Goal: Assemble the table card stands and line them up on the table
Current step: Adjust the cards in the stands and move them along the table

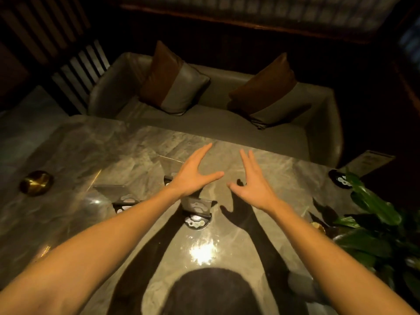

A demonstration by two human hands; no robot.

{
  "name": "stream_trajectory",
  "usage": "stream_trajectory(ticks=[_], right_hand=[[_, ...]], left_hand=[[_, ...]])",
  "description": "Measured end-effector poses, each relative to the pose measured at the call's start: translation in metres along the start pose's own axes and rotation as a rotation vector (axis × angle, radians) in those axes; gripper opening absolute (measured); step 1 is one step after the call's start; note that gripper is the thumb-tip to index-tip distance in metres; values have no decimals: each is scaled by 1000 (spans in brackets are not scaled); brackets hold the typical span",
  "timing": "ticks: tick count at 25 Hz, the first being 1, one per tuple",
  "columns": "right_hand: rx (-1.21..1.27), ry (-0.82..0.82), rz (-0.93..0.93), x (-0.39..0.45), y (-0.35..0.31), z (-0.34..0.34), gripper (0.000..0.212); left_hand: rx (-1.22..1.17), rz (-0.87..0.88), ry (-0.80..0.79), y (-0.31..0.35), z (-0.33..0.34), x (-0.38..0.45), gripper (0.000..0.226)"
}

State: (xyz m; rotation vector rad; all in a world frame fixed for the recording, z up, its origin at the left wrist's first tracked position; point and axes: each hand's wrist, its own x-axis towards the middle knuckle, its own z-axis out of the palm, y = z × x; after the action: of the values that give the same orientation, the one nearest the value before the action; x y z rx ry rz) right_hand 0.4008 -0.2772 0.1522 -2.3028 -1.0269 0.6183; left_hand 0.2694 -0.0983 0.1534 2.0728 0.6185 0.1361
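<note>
Three clear card stands rest on the marble table (95, 146). One stand (197, 210) with a round metal base sits in the middle, just below my left wrist. A second stand (118, 195) is to the left, and a third stand (169, 165) is farther back, partly hidden by my left hand. My left hand (194, 172) hovers flat above the table with fingers spread and holds nothing. My right hand (252, 180) hovers beside it, also spread and empty. Another dark round base (339, 179) lies at the right edge.
A brass dome-shaped object (36, 183) sits at the table's left. A leafy plant (372, 223) crowds the right edge. A grey sofa (216, 117) with two cushions stands beyond the far edge. A bright light glare (202, 251) marks the near middle.
</note>
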Motion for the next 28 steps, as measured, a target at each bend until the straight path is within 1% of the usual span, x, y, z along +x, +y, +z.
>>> stream_trajectory(ticks=[2, 4, 6, 8, 10, 11, 13, 14, 15, 17, 21, 25, 28], right_hand=[[1, -80, -4, -9, -5, 30, 110], [25, -137, 11, -16, -10, 53, 112], [67, -178, 40, -21, -12, 72, 110], [157, -212, 83, -26, -15, 89, 101], [264, -221, 131, -30, -18, 102, 81], [289, -215, 141, -30, -19, 106, 66], [272, -175, 140, -28, -18, 112, 33], [253, -160, 139, -26, -17, 112, 22], [234, -152, 138, -25, -16, 112, 17], [205, -142, 136, -22, -15, 105, 16], [209, -134, 142, -17, -5, 73, 19], [191, -123, 151, -6, 24, 24, 18], [181, -67, 152, 3, 54, -27, 10]], left_hand=[[-23, -24, -23, -24, -3, -23, 104], [-84, -70, -58, -49, -3, -39, 107], [-108, -126, -69, -71, -2, -50, 100], [-144, -161, -63, -87, 2, -56, 85], [-164, -191, -57, -96, 6, -59, 61], [-160, -201, -49, -98, 7, -59, 50], [-167, -213, -14, -100, 8, -58, 30], [-174, -215, -4, -99, 8, -57, 23], [-182, -216, -3, -98, 9, -56, 17], [-191, -213, -8, -94, 11, -54, 10], [-258, -158, 5, -75, 21, -38, 8], [-341, -157, 81, -40, 46, -7, 14], [-337, -133, 90, -5, 73, 28, 13]])
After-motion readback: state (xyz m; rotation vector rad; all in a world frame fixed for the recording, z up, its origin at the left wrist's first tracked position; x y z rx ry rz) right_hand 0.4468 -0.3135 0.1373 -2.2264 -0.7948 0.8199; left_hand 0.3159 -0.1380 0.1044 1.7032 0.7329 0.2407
